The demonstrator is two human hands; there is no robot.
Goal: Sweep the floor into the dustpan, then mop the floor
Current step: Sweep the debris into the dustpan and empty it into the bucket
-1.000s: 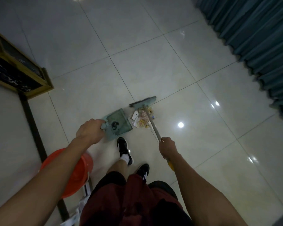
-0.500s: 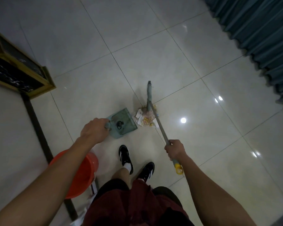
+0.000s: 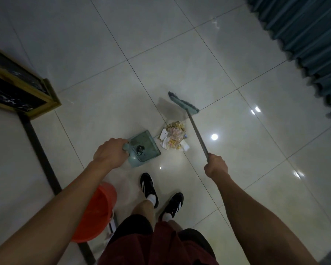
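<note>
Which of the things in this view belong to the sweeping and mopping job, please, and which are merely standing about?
Part of the job:
- broom, held by the right hand
- dustpan, held by the left hand
- litter pile on the floor tiles
- orange bucket, probably for mopping

Standing about:
- gold-framed table
- teal curtain
</note>
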